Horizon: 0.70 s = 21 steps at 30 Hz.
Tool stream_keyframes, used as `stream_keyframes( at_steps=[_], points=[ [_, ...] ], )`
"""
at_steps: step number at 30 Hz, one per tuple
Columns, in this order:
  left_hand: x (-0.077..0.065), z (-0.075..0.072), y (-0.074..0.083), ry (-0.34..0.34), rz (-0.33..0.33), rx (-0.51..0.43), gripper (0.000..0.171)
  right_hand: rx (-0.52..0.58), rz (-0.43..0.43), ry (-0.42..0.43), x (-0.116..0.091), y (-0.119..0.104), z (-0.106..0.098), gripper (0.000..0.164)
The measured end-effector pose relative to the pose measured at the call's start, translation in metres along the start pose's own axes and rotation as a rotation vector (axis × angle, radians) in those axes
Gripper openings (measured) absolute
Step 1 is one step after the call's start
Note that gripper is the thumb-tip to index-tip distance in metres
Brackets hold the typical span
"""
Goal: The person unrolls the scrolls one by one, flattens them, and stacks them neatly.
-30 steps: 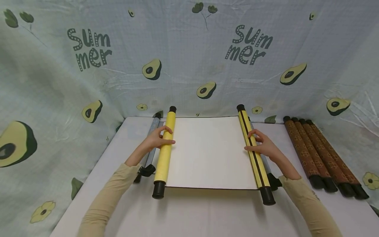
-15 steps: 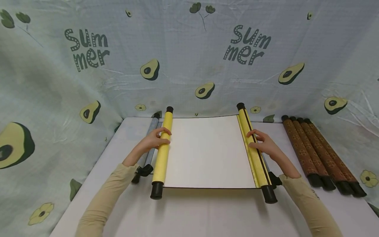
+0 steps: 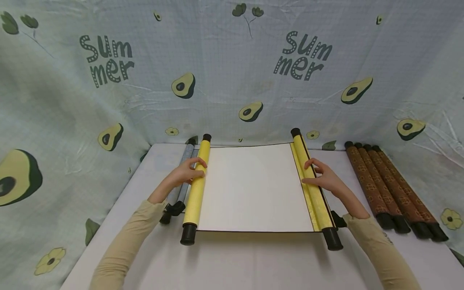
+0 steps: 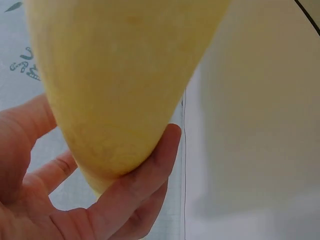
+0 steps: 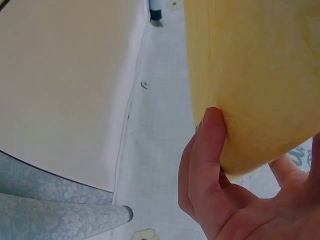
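A pale sheet (image 3: 250, 189) stretches between two yellow rollers, apparently raised above a white table (image 3: 253, 264), as the left hand (image 3: 188, 171) grips the left roller (image 3: 194, 199) and the right hand (image 3: 324, 176) grips the right roller (image 3: 320, 206), each near mid-length. Uneven pull looks the likeliest trouble: one hand tugging harder could skew the sheet or strain it along the yellow strip (image 3: 309, 201) beside the right roller. A finger slip might drop a roller, its black ends (image 3: 188, 235) being unsupported. An outward swing could bump the blue rolls (image 3: 186, 154) just outside the left roller; the brown scrolls (image 3: 366, 181) lie well apart
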<state>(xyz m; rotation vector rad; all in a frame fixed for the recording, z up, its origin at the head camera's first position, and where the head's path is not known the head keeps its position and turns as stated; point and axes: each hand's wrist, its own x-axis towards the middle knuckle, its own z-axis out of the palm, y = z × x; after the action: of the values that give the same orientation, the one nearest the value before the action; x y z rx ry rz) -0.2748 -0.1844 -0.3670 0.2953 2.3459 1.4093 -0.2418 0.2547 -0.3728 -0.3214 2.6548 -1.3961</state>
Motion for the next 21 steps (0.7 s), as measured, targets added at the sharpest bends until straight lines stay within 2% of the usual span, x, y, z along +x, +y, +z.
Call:
stream_keyframes(
  at_steps=[6,12,21],
  points=[
    [-0.0012,0.0001,-0.0043,0.02,0.009,0.031,0.037,0.031,0.021,-0.015,-0.0011,0.0018,-0.0042,0.039],
    [-0.0025,-0.0017,-0.0075,-0.001,0.021,0.017,0.035,0.033,0.028,-0.007,-0.0039,0.0018,-0.0038,0.035],
    [-0.0041,-0.006,-0.0104,-0.013,0.002,0.02,0.037,0.015,0.036,-0.001,-0.0085,-0.001,-0.0015,0.033]
  ],
)
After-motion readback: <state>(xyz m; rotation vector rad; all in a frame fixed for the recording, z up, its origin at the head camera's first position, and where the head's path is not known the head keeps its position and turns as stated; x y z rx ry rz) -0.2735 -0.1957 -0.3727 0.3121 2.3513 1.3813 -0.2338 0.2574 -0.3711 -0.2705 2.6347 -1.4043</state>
